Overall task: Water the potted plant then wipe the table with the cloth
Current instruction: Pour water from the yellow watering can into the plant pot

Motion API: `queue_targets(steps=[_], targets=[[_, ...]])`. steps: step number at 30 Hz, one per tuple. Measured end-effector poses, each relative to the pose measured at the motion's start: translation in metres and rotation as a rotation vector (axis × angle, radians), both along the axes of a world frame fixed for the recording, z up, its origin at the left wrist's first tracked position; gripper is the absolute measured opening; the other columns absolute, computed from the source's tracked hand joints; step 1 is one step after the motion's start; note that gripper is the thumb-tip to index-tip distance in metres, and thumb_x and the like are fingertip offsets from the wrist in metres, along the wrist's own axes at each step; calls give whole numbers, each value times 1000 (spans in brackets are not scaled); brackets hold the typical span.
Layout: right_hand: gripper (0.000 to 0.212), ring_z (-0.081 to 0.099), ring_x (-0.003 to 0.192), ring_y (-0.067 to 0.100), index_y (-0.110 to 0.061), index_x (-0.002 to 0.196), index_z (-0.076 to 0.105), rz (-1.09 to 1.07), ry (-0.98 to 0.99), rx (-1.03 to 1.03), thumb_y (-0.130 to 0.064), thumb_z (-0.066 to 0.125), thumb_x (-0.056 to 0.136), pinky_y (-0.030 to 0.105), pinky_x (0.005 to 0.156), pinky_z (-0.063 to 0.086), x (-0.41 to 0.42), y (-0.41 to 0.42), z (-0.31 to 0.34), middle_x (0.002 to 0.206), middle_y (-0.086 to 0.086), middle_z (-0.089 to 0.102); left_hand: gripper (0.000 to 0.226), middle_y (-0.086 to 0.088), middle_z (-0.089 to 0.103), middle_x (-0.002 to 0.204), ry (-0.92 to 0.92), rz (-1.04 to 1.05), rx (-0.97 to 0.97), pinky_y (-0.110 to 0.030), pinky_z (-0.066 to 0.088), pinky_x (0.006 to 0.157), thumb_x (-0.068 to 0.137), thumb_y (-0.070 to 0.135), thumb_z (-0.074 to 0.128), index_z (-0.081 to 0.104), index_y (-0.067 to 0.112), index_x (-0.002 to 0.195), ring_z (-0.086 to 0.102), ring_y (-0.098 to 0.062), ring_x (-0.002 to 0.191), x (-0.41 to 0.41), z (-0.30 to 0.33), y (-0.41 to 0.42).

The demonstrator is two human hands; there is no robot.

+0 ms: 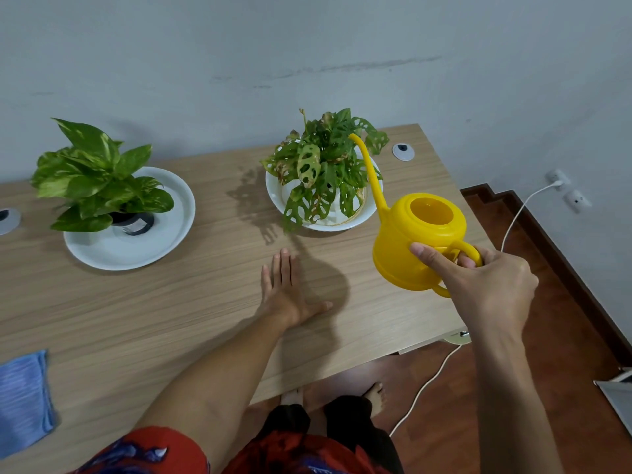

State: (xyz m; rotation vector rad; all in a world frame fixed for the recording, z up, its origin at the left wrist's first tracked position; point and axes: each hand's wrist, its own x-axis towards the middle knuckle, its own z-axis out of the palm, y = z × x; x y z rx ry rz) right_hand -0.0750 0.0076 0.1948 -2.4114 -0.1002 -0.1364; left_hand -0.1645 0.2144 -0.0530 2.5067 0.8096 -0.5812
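Can held, spout over plant.
Your right hand [492,285] fingers clamp the watering can [419,241] handle, potted plant [325,169] at 11 o'clock; left hand [287,292] flat, fingers together.

A single wide-angle view from the person's head looks forward and steeply down over the desk [191,302], close enough that both forearms reach in from the bottom edge. Beyond the desk the wall [307,46] fills the top; right of the desk lies the floor [564,336].

Bare tabletop [205,302] between the two potted plants [321,165] [92,172]; blue cloth [24,401] at left edge.
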Motion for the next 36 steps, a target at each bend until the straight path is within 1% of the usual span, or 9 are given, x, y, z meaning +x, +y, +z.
queue_targets(steps=[10, 13, 17, 20, 24, 28, 31, 34, 36], targets=[[80, 52, 47, 18, -4, 59, 60, -33, -21, -9, -82, 70, 46, 40, 54, 53, 6, -2, -1, 52, 5, 60, 147, -6, -56, 147, 0, 3, 5, -51, -28, 116, 53, 106, 25, -41, 14, 145, -53, -20, 135, -2, 1, 0], [81, 59, 51, 23, -5, 62, 63, -32, -20, -23, -83, 68, 45, 40, 55, 55, 7, -3, 1, 53, 0, 61, 145, -5, -57, 147, -2, 1, 5, -51, -27, 116, 53, 106, 25, -43, 14, 143, -54, -20, 135, -2, 1, 0], [82, 56, 49, 18, -4, 64, 64, -33, -17, -26, -84, 68, 45, 41, 55, 56, 9, -3, 1, 53, 0, 61, 147, -6, -56, 148, 4, 3, 2, -52, -27, 117, 52, 106, 23, -42, 13, 145, -53, -20, 135, -2, 1, 0], [83, 65, 57, 27, -2, 67, 67, -22, -39, -33, -83, 69, 48, 44, 57, 58, 11, -3, 2, 58, 4, 65, 147, -6, -55, 149, -3, 8, -3, -50, -29, 116, 53, 106, 25, -42, 14, 145, -53, -19, 135, -2, 2, 0], [81, 66, 57, 25, -5, 66, 66, -3, -40, -36, -84, 68, 48, 41, 56, 58, 13, -2, 2, 55, -1, 63, 144, -6, -56, 148, -19, 1, -11, -49, -31, 114, 55, 105, 28, -50, 15, 136, -54, -19, 134, -3, 4, 0], [81, 61, 54, 11, -10, 62, 63, -1, -31, -25, -89, 61, 44, 33, 56, 53, 17, 1, 3, 54, -11, 59, 143, -7, -54, 149, -21, -7, -8, -50, -31, 114, 58, 104, 30, -45, 14, 140, -54, -20, 134, -3, 3, 0], [74, 60, 55, 8, -20, 62, 58, 2, -33, -14, -91, 59, 43, 36, 60, 56, 19, 4, 5, 55, -16, 56, 144, -7, -54, 149, -20, -3, -7, -50, -31, 114, 58, 104, 30, -43, 13, 143, -54, -19, 134, -3, 2, 0], [93, 63, 58, 17, -3, 73, 69, 16, -47, -6, -91, 59, 42, 42, 62, 59, 22, 7, 6, 54, -15, 54, 143, -7, -54, 149, -26, 4, -4, -49, -31, 114, 56, 104, 29, -43, 14, 141, -54, -19, 134, -3, 2, 0], [89, 62, 57, 17, -4, 72, 69, 13, -41, -16, -88, 64, 44, 44, 64, 59, 25, 8, 7, 54, -15, 55, 144, -7, -53, 150, -29, 4, 6, -50, -30, 115, 56, 104, 29, -39, 13, 145, -51, -20, 137, -3, 0, -1]])
